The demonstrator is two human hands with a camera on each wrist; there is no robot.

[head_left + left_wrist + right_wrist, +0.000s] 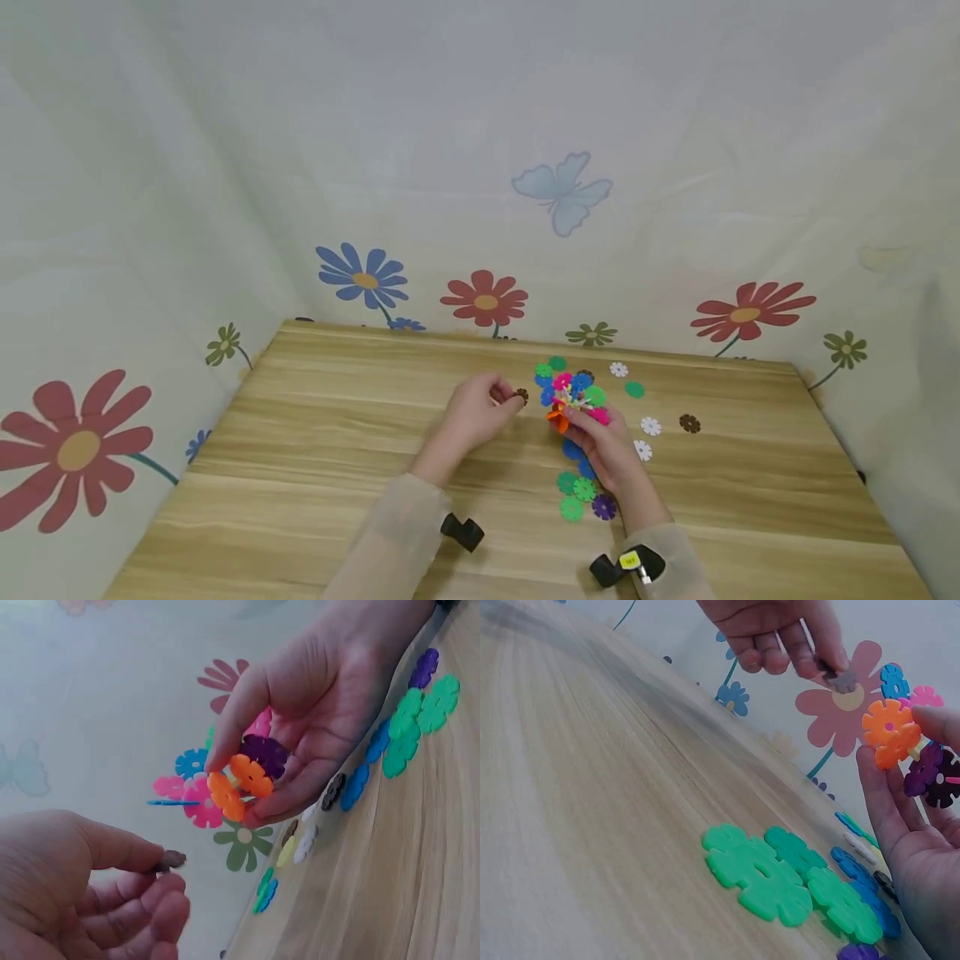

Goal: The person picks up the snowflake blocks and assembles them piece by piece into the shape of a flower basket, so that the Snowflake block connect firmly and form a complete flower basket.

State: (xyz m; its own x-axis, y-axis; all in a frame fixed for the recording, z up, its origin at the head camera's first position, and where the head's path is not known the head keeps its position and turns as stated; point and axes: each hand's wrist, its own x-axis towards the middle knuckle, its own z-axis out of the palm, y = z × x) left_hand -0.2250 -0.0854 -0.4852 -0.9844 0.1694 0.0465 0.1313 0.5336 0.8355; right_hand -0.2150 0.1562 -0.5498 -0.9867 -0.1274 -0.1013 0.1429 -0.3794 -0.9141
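Note:
My left hand [477, 410] pinches a brown notched snowflake disc [522, 397] between thumb and forefinger, raised in front of the built cluster. In my right hand [609, 446] I hold a cluster of interlocked snowflake discs [225, 792], pink, orange, blue, purple and other colours. Two joined orange discs [889, 724] face the left hand, with purple discs [924, 771] beside them close to the right palm. A gap lies between the brown disc and the cluster. The right thumb and fingers hide part of the cluster.
Loose discs lie on the wooden table [337, 417] around the right hand: several green discs [572, 508], a purple disc [603, 507], white discs [651, 427] and a brown disc [690, 423]. Behind the table hangs a flower-printed cloth [420, 150].

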